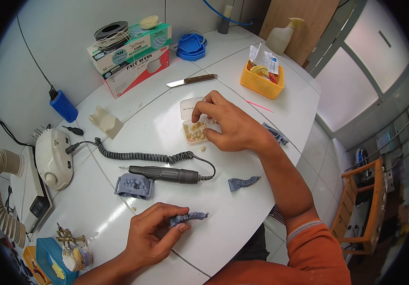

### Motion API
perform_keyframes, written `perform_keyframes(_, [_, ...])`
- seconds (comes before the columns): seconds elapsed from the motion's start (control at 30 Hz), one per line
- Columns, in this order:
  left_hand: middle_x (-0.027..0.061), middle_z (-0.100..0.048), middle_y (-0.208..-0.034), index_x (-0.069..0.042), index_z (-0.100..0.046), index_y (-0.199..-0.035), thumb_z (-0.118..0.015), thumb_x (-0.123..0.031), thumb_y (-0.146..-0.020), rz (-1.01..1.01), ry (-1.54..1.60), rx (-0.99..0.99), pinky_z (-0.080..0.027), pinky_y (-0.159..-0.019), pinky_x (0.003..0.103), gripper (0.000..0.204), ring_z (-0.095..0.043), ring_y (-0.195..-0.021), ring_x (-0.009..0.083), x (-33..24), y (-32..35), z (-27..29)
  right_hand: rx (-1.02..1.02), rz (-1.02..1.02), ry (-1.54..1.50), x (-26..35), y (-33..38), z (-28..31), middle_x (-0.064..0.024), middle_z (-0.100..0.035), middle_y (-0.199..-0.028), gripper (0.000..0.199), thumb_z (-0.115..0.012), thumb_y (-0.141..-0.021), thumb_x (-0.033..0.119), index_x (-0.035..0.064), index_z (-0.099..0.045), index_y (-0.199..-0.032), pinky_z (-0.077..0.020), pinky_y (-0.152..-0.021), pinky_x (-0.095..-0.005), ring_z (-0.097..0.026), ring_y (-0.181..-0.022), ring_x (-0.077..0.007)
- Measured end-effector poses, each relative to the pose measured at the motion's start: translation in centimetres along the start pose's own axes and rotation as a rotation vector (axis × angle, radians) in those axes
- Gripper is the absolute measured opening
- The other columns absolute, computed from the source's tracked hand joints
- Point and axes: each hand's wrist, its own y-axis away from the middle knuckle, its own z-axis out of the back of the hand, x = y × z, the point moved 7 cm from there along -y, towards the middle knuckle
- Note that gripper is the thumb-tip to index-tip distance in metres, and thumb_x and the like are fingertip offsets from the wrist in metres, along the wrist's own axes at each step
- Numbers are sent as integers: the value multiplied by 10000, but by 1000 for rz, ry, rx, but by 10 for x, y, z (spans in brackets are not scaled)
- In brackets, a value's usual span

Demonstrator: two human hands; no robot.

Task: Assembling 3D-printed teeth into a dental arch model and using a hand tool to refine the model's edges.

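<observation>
My left hand (152,235) is closed on a grey dental model piece (190,217) with a row of teeth, pinched between thumb and fingers near the table's front. My right hand (228,121) reaches over a small clear plastic box (187,137) with its lid (191,108) raised. Its thumb and index finger are apart at the box; nothing shows between them. Small yellowish tooth-shaped pieces (196,129) lie inside. One loose tooth-shaped piece (203,148) rests on the table just in front of the box.
A black rotary handpiece (164,174) with a coiled cord lies between my hands, beside a grey dental model (134,185). Another grey piece (243,183) sits to the right. Farther back are a knife (192,80), a yellow basket (262,85) and stacked boxes (138,71).
</observation>
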Motion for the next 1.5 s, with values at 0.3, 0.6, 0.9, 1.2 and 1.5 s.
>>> perform_keyframes(0.3, [176,-696,-1188,87,-709,-1236,-702,84,-979,101,25,95,-662,-886,292,257,-760,-1018,195,-1,0,-2,40,111,13,-5,0,-10,-190,-537,-1328,376,-684,-874,17,187,-775,-1197,-521,-1087,-440,-626,-1236,-381])
perform_keyframes(0.6, [185,-698,-1199,88,-707,-1247,-702,91,-977,114,35,97,-661,-894,296,269,-760,-1037,203,1,0,-2,23,25,30,-1,-1,-2,-173,-545,-1297,300,-678,-888,35,128,-706,-1172,-532,-1014,-442,-644,-1179,-364])
perform_keyframes(0.9, [182,-704,-1189,81,-716,-1246,-708,88,-974,99,26,94,-653,-854,274,272,-763,-993,187,-1,0,-2,-24,158,106,0,0,-7,-162,-568,-1301,314,-688,-885,37,129,-742,-1181,-542,-1013,-437,-658,-1145,-352])
perform_keyframes(1.2, [169,-719,-1173,67,-727,-1242,-729,68,-970,104,-7,99,-632,-775,236,272,-761,-955,158,-3,-1,-1,-46,96,31,-4,-1,3,-143,-576,-1253,228,-667,-869,-6,104,-767,-1043,-553,-968,-431,-667,-1100,-339])
perform_keyframes(1.5, [175,-719,-1180,67,-727,-1243,-729,71,-968,90,3,99,-644,-797,248,276,-763,-980,169,-3,-1,-1,-45,79,10,0,0,3,-132,-564,-1190,237,-666,-854,-38,85,-782,-1020,-518,-999,-406,-614,-1128,-313])
